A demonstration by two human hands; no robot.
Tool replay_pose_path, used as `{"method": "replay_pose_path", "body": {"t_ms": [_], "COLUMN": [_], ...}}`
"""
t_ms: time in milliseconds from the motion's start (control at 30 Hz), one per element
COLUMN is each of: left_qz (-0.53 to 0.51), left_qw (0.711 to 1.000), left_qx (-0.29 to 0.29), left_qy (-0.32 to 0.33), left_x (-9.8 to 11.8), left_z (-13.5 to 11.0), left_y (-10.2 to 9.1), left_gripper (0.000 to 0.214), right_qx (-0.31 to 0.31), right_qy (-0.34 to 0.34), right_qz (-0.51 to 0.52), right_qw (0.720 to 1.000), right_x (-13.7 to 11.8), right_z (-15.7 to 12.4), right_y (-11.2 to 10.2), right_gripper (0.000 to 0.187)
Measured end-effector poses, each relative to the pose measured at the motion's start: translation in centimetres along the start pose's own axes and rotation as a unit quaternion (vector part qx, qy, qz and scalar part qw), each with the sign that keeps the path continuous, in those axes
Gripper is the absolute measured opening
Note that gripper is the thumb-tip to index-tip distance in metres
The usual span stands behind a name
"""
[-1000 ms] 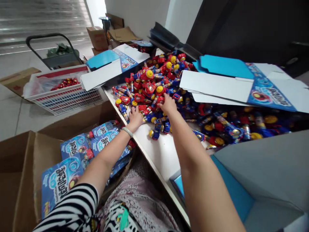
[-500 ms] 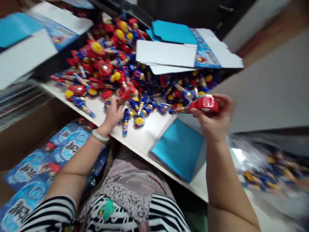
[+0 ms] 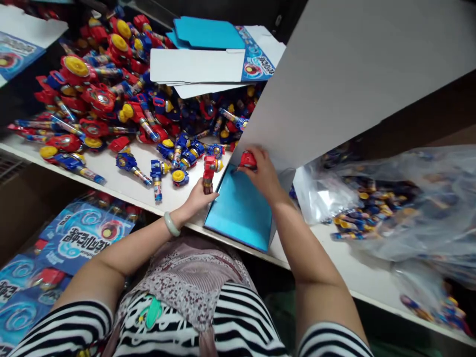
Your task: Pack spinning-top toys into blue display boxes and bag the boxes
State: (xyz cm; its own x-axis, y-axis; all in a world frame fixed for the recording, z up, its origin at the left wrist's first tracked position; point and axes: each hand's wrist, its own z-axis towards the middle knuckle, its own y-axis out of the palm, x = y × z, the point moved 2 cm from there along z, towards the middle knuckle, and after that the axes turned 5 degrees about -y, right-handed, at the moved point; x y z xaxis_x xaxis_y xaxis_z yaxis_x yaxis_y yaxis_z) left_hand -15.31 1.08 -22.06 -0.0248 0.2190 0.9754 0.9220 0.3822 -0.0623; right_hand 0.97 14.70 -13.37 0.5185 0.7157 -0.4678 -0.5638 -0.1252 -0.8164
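Observation:
My left hand (image 3: 200,201) grips the tube end of a red toy launcher (image 3: 209,171) with a yellow knob, over the white shelf near the left edge of a shiny blue box (image 3: 243,210). At the box's far end my right hand (image 3: 262,171) has its fingers round a second red toy (image 3: 247,160), which is partly covered by the fingers. This toy is over the blue surface; whether it touches it I cannot tell. Several blue toys with clear candy-like tubes lie just left of my left hand, among them a round blue-and-yellow one (image 3: 180,177).
A big heap of red and blue toys (image 3: 100,99) covers the shelf's left. Flat cartons (image 3: 199,64) lie on the heap. A white panel (image 3: 334,74) rises behind the box. Plastic bags (image 3: 420,198) of tubes sit at right; printed packs (image 3: 87,233) fill a carton below left.
My right hand has brought its red toy down and left to the blue box's far end. My left hand has come from the pile toward the box with a red launcher. The view has shifted right.

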Motion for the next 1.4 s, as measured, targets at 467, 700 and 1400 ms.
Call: {"method": "replay_pose_path", "body": {"t_ms": [467,700,1400], "left_qz": [-0.015,-0.013,0.187], "left_qw": [1.000,1.000,0.914], "left_qx": [-0.013,-0.013,-0.018], "left_qy": [0.017,0.008,0.360], "left_x": [-1.4,-1.0,4.4], "left_z": [-0.7,-0.8,-1.3], "left_y": [-0.3,-0.6,-0.2], "left_gripper": [0.035,0.034,0.035], "right_qx": [0.002,-0.028,0.141], "right_qy": [-0.003,-0.039,0.014], "right_qz": [-0.036,-0.030,0.082], "right_qw": [0.999,0.998,0.987], "right_x": [-0.6,-0.6,-5.0], "right_z": [0.3,0.6,-4.7], "right_y": [0.1,0.0,1.1], "right_gripper": [0.057,0.055,0.071]}}
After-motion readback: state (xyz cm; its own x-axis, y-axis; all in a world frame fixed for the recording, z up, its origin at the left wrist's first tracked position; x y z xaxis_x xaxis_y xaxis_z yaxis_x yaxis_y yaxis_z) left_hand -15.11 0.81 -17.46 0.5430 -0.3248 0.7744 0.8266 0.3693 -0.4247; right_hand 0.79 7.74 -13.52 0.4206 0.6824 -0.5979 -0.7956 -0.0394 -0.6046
